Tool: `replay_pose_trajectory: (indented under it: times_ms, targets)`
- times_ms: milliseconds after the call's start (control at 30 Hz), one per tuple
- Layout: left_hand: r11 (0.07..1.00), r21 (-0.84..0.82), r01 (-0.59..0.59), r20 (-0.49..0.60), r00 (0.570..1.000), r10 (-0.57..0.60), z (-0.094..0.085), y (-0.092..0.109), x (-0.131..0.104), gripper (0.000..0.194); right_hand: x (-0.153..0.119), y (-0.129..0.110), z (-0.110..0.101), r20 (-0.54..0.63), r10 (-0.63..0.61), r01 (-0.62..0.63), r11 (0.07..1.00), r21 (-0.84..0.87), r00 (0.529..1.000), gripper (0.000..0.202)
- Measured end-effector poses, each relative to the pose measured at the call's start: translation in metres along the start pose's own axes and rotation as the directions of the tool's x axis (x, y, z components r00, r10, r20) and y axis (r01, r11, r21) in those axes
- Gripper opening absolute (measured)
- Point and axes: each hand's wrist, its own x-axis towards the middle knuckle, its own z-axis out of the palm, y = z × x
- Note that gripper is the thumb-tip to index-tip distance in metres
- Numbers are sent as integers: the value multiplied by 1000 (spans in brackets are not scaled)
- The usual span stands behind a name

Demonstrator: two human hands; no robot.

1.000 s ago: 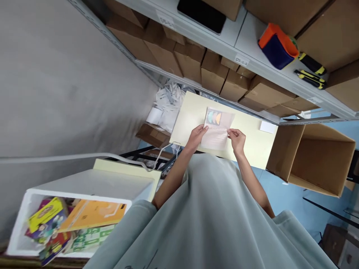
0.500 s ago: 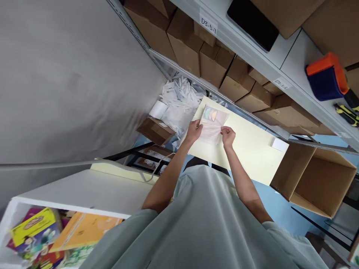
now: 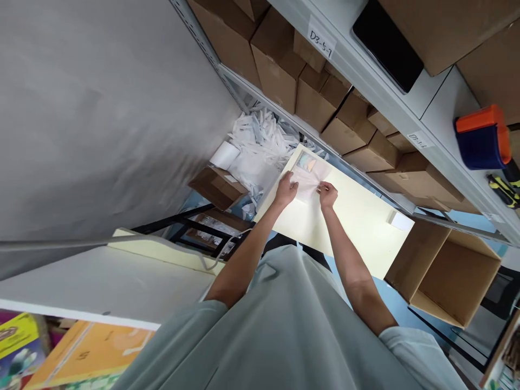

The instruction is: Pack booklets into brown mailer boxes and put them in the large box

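Observation:
A thin translucent plastic bag (image 3: 305, 181) lies over the pale yellow tabletop (image 3: 361, 230). Inside or under its far end shows a small card with a coloured print (image 3: 306, 161); which of the two I cannot tell. My left hand (image 3: 286, 189) grips the bag's left edge, thumb on top. On the opposite side my right hand (image 3: 327, 195) pinches the right edge, and the film is drawn into creases toward those fingertips. Both hands are closed on the same bag.
An open cardboard box (image 3: 450, 271) stands at the table's right end, near a small white box (image 3: 400, 221). White paper strips (image 3: 264, 135) pile up beyond the left end, beside a white roll (image 3: 225, 155). Shelving with brown cartons (image 3: 317, 97) and a black phone (image 3: 388, 46) runs along the back.
My right hand has pulled its edge slightly inward, and the bag is now gathered and creased where it was flatter. The camera view has shifted a little.

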Motion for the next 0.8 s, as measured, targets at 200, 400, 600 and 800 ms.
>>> replay_pose_trajectory:
  times_ms: [200,400,600,800]
  targets:
    - [997,-79,-7,-38,999,4,-2,38,-66,36,-31,-18,-52,191,-162,144,984,107,968,28]
    - [989,-118,-87,-116,991,73,-6,85,-165,29,-99,-42,-121,360,-380,366,924,111,852,40]
    - [966,-172,-193,-368,922,118,-28,101,-278,27,-156,-37,-170,535,-478,497,859,120,697,42]
    - [936,-270,-227,-588,808,26,-44,89,-382,32,-202,-29,-179,689,-491,513,835,198,533,44]
